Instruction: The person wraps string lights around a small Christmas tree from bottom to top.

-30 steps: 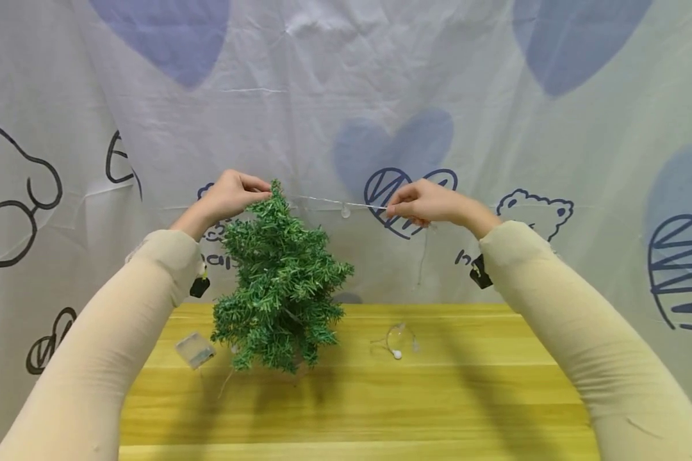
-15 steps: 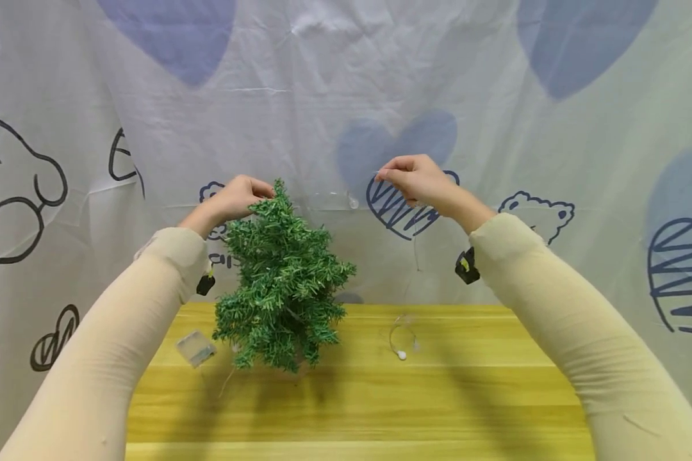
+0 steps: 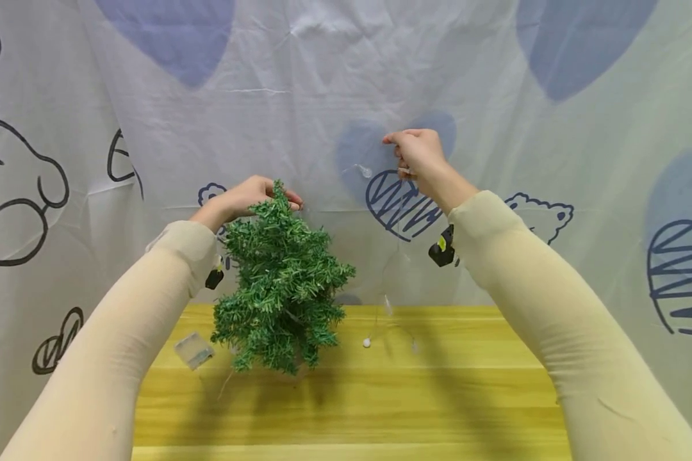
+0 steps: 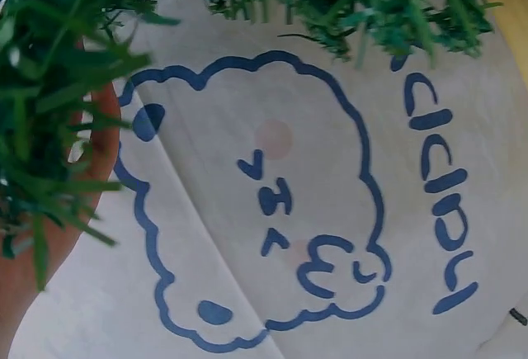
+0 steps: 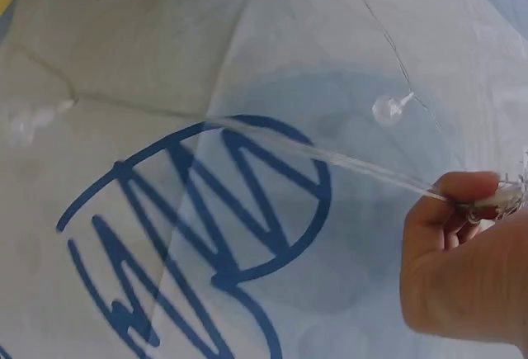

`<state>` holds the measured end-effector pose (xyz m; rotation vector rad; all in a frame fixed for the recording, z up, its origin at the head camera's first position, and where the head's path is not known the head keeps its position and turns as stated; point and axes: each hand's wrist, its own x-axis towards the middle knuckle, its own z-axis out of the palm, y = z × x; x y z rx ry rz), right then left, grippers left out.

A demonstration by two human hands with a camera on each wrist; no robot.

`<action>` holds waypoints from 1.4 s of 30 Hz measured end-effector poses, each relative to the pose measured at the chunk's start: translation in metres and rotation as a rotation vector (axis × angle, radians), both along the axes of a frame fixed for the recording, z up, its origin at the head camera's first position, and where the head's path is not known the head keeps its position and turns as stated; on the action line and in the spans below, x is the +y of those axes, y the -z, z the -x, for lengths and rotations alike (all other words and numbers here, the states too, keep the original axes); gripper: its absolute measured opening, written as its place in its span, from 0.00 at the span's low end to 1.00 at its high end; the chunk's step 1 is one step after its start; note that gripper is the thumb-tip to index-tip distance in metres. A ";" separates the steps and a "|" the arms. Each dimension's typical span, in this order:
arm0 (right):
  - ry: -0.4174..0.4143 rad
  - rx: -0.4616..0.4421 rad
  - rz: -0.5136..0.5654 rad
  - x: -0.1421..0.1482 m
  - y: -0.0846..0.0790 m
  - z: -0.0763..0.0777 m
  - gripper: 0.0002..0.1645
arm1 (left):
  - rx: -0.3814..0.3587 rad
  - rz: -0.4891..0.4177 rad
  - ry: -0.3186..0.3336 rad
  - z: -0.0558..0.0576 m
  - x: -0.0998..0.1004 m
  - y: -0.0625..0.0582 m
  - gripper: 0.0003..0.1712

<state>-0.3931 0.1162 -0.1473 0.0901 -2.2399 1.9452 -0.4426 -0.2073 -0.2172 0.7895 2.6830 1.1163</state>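
A small green artificial Christmas tree [image 3: 282,282] stands upright on the table, left of the middle. My left hand [image 3: 256,192] reaches behind its tip in the head view, fingertips showing just right of the tip. Needles hide much of that hand, also in the left wrist view, so I cannot tell whether it grips anything. Raised to the right of the tree, my right hand [image 3: 421,153] pinches the thin clear wire of a string of lights. One clear bulb [image 5: 387,110] hangs on the wire left of this hand. More wire trails down from the hand towards the table.
On the table [image 3: 352,410], a clear battery box [image 3: 193,350] lies left of the tree. A white bulb [image 3: 366,343] and loose wire lie right of it. Behind hangs a pale curtain [image 3: 323,77] with blue hearts and bear drawings.
My right hand has risen, lifting the wire and its bulb. My left hand has shifted right behind the tip, its fingertips now showing beyond it. The white bulb has slid left.
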 end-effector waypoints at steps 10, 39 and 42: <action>-0.016 -0.009 0.056 -0.015 0.001 0.006 0.17 | -0.054 -0.038 0.034 -0.009 0.011 -0.003 0.18; -0.574 0.040 -0.004 -0.078 -0.019 -0.026 0.19 | 0.016 -0.058 -0.132 -0.015 -0.039 0.017 0.15; -0.634 0.052 -0.004 -0.081 -0.020 -0.031 0.21 | 0.024 -0.096 -0.145 -0.017 -0.045 0.022 0.13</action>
